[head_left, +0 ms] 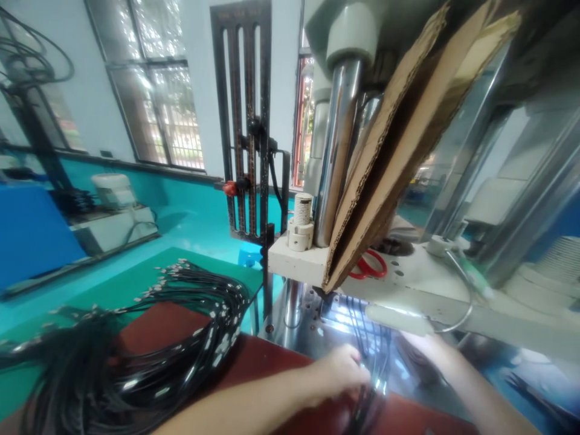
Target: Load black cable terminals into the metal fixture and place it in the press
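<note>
My left hand (339, 370) reaches in from the lower left with its fingers pinched on a few thin black wires (372, 350). These wires run up into the lit metal bed (335, 319) under the white press platform (426, 284). My right forearm (457, 374) stretches in from the lower right beneath the platform edge. Its hand is hidden under that edge, so its fingers do not show. A large bundle of black cables with small metal tips (149, 344) lies on the dark red table (267, 368) to the left of my left hand.
Folded brown cardboard (399, 139) leans against the machine's chrome columns (338, 151). Red-handled scissors (369, 266) and a white spool (301, 222) sit on the platform. A black slotted upright frame (247, 121) stands behind. Teal floor, a blue bin and barred windows lie to the left.
</note>
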Demonstrator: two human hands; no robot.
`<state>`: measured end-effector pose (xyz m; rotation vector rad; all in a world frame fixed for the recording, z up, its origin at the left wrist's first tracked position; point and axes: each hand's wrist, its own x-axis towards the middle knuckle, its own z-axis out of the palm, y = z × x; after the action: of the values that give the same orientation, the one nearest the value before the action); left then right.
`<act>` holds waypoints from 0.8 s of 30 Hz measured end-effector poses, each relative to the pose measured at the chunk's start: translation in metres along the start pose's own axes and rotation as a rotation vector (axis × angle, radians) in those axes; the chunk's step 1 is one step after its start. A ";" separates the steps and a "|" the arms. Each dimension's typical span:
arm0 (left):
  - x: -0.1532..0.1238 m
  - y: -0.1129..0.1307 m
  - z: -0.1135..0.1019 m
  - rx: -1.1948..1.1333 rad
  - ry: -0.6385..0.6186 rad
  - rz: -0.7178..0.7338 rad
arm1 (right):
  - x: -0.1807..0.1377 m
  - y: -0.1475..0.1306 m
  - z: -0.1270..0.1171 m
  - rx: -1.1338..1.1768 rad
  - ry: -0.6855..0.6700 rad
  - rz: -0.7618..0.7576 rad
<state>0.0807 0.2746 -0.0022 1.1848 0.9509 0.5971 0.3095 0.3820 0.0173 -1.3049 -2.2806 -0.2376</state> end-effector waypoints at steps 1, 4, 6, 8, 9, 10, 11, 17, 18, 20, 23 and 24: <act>-0.003 0.004 -0.007 0.159 0.101 0.086 | -0.007 -0.007 0.001 -0.017 -0.014 -0.038; -0.005 0.021 -0.024 0.762 0.299 0.413 | -0.026 -0.023 0.005 -0.075 -0.046 -0.134; 0.002 0.030 -0.034 1.120 0.291 0.676 | -0.034 -0.027 0.007 -0.116 -0.058 -0.171; 0.014 0.033 -0.043 1.342 0.214 0.833 | -0.038 -0.022 0.009 -0.158 -0.060 -0.192; 0.020 0.032 -0.048 1.410 0.186 0.859 | -0.040 -0.018 0.010 -0.176 -0.060 -0.203; 0.026 0.030 -0.053 1.458 0.176 0.866 | -0.041 -0.014 0.011 -0.190 -0.059 -0.213; 0.031 0.027 -0.058 1.488 0.175 0.865 | -0.042 -0.009 0.012 -0.200 -0.059 -0.223; 0.037 0.027 -0.061 1.414 0.222 0.788 | -0.045 0.002 0.020 -0.197 -0.072 -0.263; 0.037 0.032 -0.056 1.369 0.233 0.752 | -0.044 0.001 0.020 -0.193 -0.075 -0.264; 0.038 0.045 -0.044 1.290 0.223 0.727 | -0.041 -0.004 0.018 -0.182 -0.095 -0.268; 0.046 0.060 -0.027 1.264 0.138 0.787 | -0.037 -0.014 0.011 -0.167 -0.122 -0.255; 0.049 0.062 -0.024 1.271 0.116 0.803 | -0.035 -0.017 0.009 -0.165 -0.121 -0.244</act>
<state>0.0900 0.3449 0.0398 2.7650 0.9190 0.6806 0.3072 0.3497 -0.0064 -1.1427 -2.5709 -0.4500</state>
